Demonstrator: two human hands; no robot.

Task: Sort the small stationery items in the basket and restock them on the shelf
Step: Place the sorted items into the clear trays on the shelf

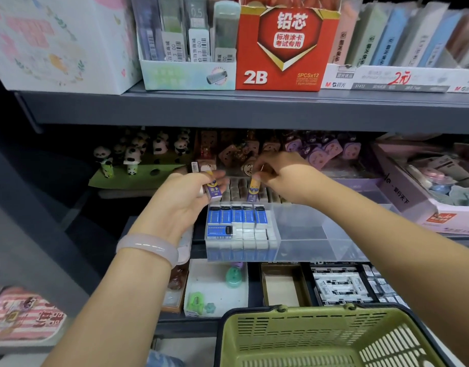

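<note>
My left hand (183, 197) grips a small purple-and-yellow wrapped eraser (214, 188) above the left end of a clear plastic tray (307, 250). My right hand (278, 176) pinches a second eraser (253, 190) of the same kind by its top and holds it upright behind the tray, over a row of items on the shelf. The tray's left part is packed with blue-and-white erasers (236, 223); its right part holds nothing. The green basket (328, 337) sits at the bottom right, its inside mostly out of view.
Above is a grey shelf (228, 107) with a red 2B lead box (286, 49) and pencil-lead packs. Panda figures (132, 154) stand at the back left, a pink box (424, 186) at the right. Below the tray are small boxes of sharpeners (215, 290) and erasers.
</note>
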